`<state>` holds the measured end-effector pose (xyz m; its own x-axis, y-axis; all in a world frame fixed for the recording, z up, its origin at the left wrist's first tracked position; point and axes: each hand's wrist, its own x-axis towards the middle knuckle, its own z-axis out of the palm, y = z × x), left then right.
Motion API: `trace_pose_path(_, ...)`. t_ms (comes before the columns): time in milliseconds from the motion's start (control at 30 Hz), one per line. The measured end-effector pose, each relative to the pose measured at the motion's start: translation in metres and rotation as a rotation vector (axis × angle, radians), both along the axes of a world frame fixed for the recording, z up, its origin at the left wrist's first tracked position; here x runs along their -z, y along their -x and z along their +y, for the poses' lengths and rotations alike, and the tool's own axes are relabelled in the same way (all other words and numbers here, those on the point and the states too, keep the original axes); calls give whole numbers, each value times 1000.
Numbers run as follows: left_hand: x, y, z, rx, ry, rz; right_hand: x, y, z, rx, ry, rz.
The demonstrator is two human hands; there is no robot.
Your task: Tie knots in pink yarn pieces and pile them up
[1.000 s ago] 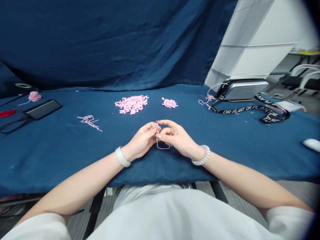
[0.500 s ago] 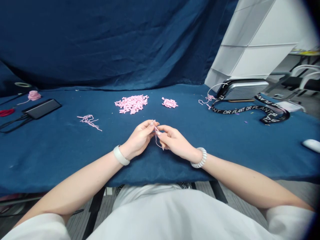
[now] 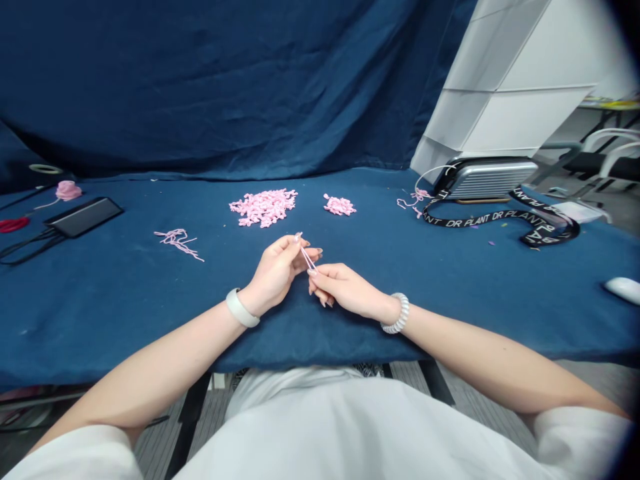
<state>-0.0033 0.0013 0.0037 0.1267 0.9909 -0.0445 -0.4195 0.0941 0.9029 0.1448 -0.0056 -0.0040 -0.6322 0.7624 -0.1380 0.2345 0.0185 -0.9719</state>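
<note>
Above the near edge of the blue-covered table (image 3: 100, 293), both my hands pinch one short pink string (image 3: 306, 258). My left hand (image 3: 277, 270) holds its upper end between thumb and fingertips. My right hand (image 3: 343, 289) grips the lower end, and the string runs taut and slanted between them. Further back lie a large heap of knotted pink pieces (image 3: 264, 206) and a smaller heap (image 3: 339, 206). A few loose pink strands (image 3: 177, 241) lie to the left.
A black phone (image 3: 84, 217) with cables, a pink yarn ball (image 3: 67, 191) and red thread (image 3: 13, 225) sit at far left. At right are a silver case (image 3: 483, 178), a black lanyard (image 3: 505, 220), a white mouse (image 3: 623, 289) and a white panel (image 3: 505, 80).
The loose loop hanging between my hands has been pulled straight. My left hand rose slightly up and left, my right hand slid down and left.
</note>
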Motion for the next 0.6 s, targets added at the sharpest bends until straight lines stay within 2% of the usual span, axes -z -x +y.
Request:
trace_pose_path(67, -2, 2, 1, 40, -6, -51, -2, -4, 4, 22, -65, -37)
trace_pose_path(167, -6, 5, 0, 104, -47, -106, -8, -13, 10, 71, -303, -118)
trace_pose_path(233, -8, 5, -1, 132, -76, -135, -11, -18, 14, 39, -422, -171)
trace_pose_path(433, -8, 4, -4, 157, -86, -145, -8, -21, 18, -111, -515, -299)
trace_pose_path(600, -7, 2, -4, 144, -64, -69, -8, -22, 19, -110, -658, -345)
